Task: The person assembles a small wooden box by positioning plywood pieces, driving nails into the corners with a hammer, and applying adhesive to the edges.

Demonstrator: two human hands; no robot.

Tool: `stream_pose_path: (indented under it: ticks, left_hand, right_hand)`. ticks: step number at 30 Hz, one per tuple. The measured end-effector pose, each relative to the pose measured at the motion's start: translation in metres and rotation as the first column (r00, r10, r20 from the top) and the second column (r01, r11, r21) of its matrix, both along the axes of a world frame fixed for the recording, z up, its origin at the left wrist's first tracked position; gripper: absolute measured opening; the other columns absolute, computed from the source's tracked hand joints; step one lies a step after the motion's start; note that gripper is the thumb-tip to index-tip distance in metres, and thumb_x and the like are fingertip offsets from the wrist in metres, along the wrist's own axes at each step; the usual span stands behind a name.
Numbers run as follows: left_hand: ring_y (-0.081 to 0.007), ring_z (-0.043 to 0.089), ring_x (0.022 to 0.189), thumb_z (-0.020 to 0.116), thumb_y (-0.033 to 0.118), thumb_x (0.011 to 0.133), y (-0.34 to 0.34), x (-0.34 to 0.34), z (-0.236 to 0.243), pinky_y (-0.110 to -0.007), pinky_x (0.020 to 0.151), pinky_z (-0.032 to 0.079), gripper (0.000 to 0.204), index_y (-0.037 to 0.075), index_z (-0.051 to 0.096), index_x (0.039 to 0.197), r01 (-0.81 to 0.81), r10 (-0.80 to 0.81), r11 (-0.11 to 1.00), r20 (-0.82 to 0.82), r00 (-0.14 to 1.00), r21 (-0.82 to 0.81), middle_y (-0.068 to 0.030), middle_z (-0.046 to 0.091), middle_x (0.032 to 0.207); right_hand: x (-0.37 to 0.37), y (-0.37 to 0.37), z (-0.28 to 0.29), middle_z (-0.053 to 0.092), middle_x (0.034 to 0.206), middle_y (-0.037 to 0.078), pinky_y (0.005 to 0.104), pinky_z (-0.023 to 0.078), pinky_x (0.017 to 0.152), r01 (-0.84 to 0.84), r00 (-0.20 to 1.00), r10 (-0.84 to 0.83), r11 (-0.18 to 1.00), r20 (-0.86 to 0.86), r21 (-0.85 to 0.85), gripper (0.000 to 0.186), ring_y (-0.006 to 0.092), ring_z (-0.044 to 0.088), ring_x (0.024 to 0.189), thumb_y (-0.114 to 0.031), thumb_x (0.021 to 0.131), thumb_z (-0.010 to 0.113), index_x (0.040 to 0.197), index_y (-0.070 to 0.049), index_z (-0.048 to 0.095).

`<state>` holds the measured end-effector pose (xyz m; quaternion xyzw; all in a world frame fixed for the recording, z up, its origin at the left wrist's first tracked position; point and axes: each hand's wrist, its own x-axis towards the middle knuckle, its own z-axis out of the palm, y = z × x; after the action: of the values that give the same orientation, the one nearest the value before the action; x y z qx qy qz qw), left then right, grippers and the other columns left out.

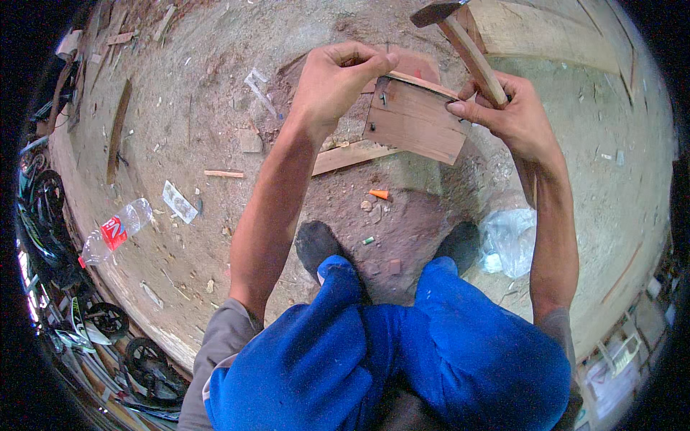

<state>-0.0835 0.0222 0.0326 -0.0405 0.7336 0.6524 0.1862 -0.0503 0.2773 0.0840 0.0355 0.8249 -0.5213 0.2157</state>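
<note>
Ahead of my knees is a small brown wooden board (418,126) with dark nails or metal bits near its left edge. A thin wooden strip (425,85) runs along its far edge. My left hand (345,79) pinches the strip's left end between thumb and fingers. At the other end, my right hand (512,115) grips the hammer (471,59) by its wooden handle, its dark head pointing up and away. The right thumb also presses at the board's right corner. My palm hides the handle's lower end.
A plank (352,156) lies beneath the board. On the dirt floor are an orange cone-shaped piece (379,194), a plastic bottle (117,231) at left and a clear plastic bag (507,243) at right. Bicycle-like wheels (147,363) crowd the lower left; a wide plank (543,34) lies far right.
</note>
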Motion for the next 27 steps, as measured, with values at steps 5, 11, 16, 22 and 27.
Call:
stream_pose_path:
  ticks: [5,11,16,22,27]
  left_hand:
    - [-0.0114,0.063,0.090,0.077,0.021,0.090,-0.008,0.011,-0.002,-0.028,0.086,0.048,0.022,0.001,0.076,0.099,0.037,-0.033,0.998,-0.069,0.997,0.051,-0.0030,0.073,0.094]
    - [-0.0099,0.062,0.090,0.079,0.015,0.089,-0.023,0.039,0.001,-0.027,0.082,0.049,0.014,0.002,0.074,0.089,0.121,-0.124,0.992,-0.273,0.954,-0.028,-0.0020,0.070,0.094]
    - [-0.0135,0.065,0.089,0.079,0.007,0.084,-0.034,0.075,-0.004,-0.029,0.079,0.052,0.009,0.002,0.073,0.088,0.111,-0.101,0.994,-0.314,0.944,0.014,-0.0049,0.069,0.095]
    - [-0.0234,0.067,0.099,0.084,0.001,0.074,-0.051,0.120,-0.033,-0.037,0.087,0.054,0.016,0.003,0.073,0.086,0.109,-0.180,0.983,-0.623,0.762,-0.150,-0.0070,0.069,0.097]
    - [-0.0269,0.065,0.105,0.086,0.003,0.071,-0.052,0.170,-0.073,-0.039,0.091,0.054,0.022,0.006,0.075,0.090,0.117,-0.262,0.961,-0.688,0.677,-0.251,-0.0071,0.068,0.101]
  right_hand:
    - [0.014,0.000,-0.014,0.055,0.070,-0.006,0.0235,0.039,0.058,-0.027,0.996,0.025,0.999,-0.089,-0.026,0.019,0.0053,0.049,0.064,-0.009,0.082,0.084,0.087,-0.005,0.066]
    - [0.057,-0.016,-0.005,0.060,0.070,0.000,0.0271,0.044,0.057,0.096,0.982,-0.078,0.990,-0.171,0.100,0.031,0.0082,0.053,0.063,-0.024,0.078,0.089,0.088,-0.004,0.068]
    - [0.099,-0.026,-0.019,0.073,0.090,0.013,0.0359,0.057,0.067,0.077,0.860,0.033,0.978,-0.509,0.193,0.029,0.0275,0.073,0.077,-0.015,0.078,0.086,0.100,-0.004,0.071]
    - [0.138,-0.038,-0.039,0.073,0.110,0.017,0.0380,0.059,0.080,-0.008,0.839,0.091,0.988,-0.536,0.155,0.039,0.0316,0.074,0.096,-0.008,0.077,0.085,0.113,-0.004,0.069]
    - [0.171,-0.034,-0.071,0.072,0.114,0.017,0.0390,0.059,0.082,-0.040,0.909,0.117,0.980,-0.400,0.196,0.043,0.0338,0.072,0.099,-0.008,0.076,0.086,0.115,-0.003,0.069]
